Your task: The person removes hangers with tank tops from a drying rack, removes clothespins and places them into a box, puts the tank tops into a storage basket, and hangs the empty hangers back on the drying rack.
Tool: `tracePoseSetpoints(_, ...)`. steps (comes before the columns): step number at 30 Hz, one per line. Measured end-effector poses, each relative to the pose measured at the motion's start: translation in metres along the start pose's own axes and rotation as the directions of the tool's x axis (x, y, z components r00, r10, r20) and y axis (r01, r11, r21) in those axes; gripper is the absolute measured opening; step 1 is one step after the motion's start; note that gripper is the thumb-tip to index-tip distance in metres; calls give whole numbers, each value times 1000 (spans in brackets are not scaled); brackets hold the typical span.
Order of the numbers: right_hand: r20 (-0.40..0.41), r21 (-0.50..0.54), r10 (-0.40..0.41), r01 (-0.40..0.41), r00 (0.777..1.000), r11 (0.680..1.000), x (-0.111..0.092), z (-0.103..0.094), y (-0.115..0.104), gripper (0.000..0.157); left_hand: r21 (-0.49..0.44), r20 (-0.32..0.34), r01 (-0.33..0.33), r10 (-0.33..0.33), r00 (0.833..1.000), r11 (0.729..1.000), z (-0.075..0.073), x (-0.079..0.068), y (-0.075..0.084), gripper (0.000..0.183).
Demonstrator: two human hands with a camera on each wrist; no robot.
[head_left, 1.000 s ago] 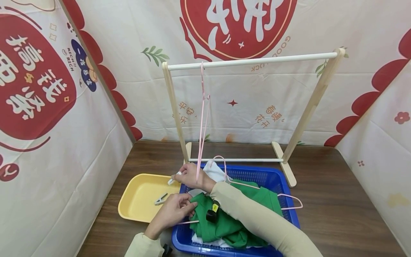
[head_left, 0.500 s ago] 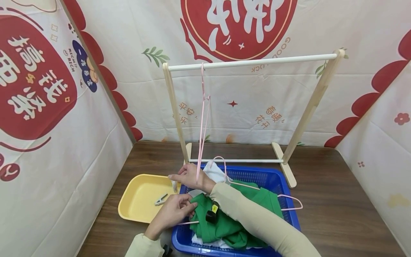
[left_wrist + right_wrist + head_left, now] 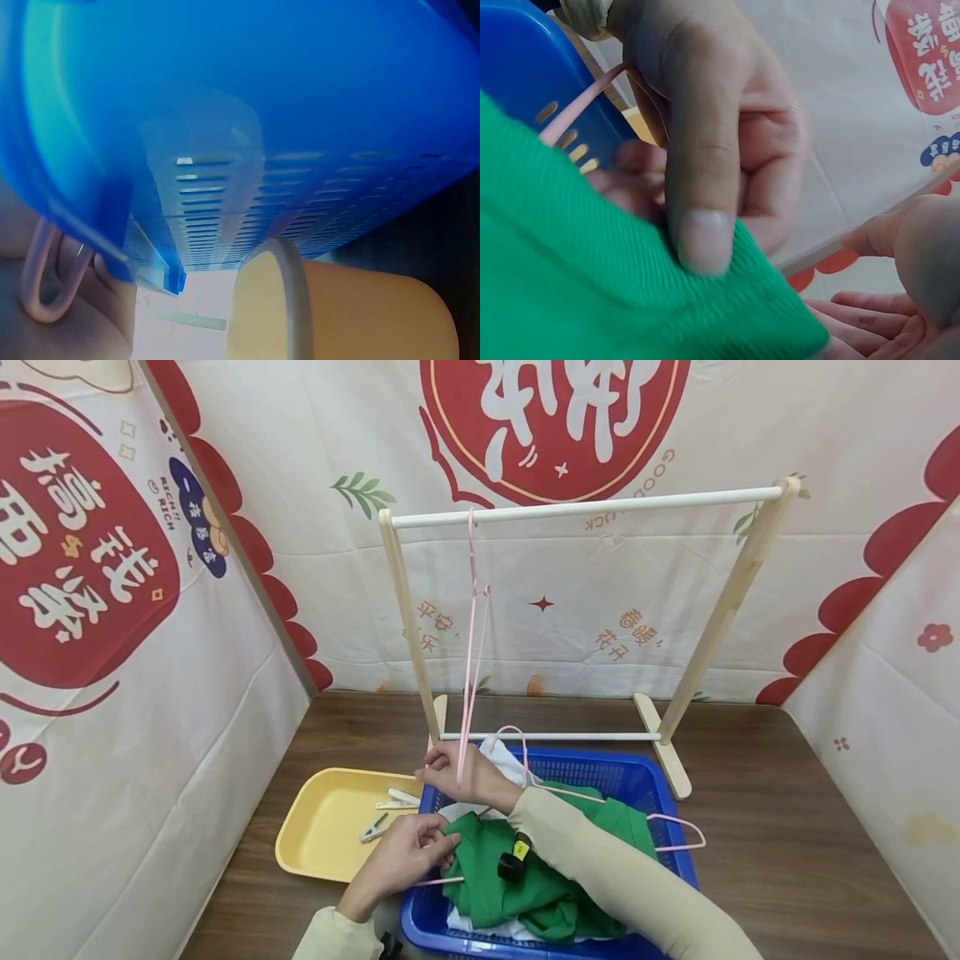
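Note:
My left hand (image 3: pixel 401 852) pinches the corner of a green garment (image 3: pixel 517 885) between thumb and fingers. One end of a pink hanger (image 3: pixel 46 310) lies against its palm in the left wrist view; the hanger's other end sticks out of the garment at right. My right arm crosses over the garment. At its end my right hand (image 3: pixel 472 774) hovers by the basket's back left corner, partly behind a hanging pink hanger (image 3: pixel 467 685). Its fingers look loose, with nothing in them. White clothespins (image 3: pixel 405 797) and a grey-white clothespin (image 3: pixel 373 828) lie in the yellow tray (image 3: pixel 311 827).
A blue basket (image 3: pixel 663 777) holds the green garment, white cloth (image 3: pixel 501 762) and another pink hanger (image 3: pixel 525 756). Behind it stands a wooden rack (image 3: pixel 720 610) with a white top bar (image 3: pixel 600 508). Printed cloth walls (image 3: pixel 540 635) enclose the brown table (image 3: pixel 780 827).
My right hand has let go of a white clothespin, which now lies in the yellow tray. That hand has drawn slightly back to the right. My left hand keeps its hold on the garment.

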State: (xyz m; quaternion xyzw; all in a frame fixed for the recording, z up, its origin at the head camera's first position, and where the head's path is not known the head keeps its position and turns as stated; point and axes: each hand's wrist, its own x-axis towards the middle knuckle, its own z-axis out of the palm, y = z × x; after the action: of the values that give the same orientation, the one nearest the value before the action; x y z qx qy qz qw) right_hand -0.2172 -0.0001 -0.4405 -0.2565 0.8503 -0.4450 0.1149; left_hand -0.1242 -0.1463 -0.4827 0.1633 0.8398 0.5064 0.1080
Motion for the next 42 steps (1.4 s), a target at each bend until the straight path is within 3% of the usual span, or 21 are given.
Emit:
tracePoseSetpoints(4,-20,-41,-47,46,999,998,-9,-11,6,19,-9,-6,0,0,1000,1000,1,0,0,20)
tracePoseSetpoints(12,-28,-58,-39,38,999,998,-34,-33,14,10,45,-1,-14,14,1000,999,-1,1,0,22)
tracePoseSetpoints(21,-42,-127,-104,98,994,987,-55,-54,25,8,52,-5,-21,21,1000,998,-1,1,2,22)
tracePoseSetpoints(28,-99,-145,-4,-11,995,989,-68,-75,29,9,46,-7,-16,16,1000,999,1,1,1,22)
tracePoseSetpoints(35,-170,-133,110,-133,979,982,-79,-100,40,15,63,-8,-14,14,1000,998,1,0,0,23)
tracePoseSetpoints(42,-192,-157,191,-222,963,962,-83,-110,55,17,45,-11,-3,4,1000,999,1,0,-1,22)
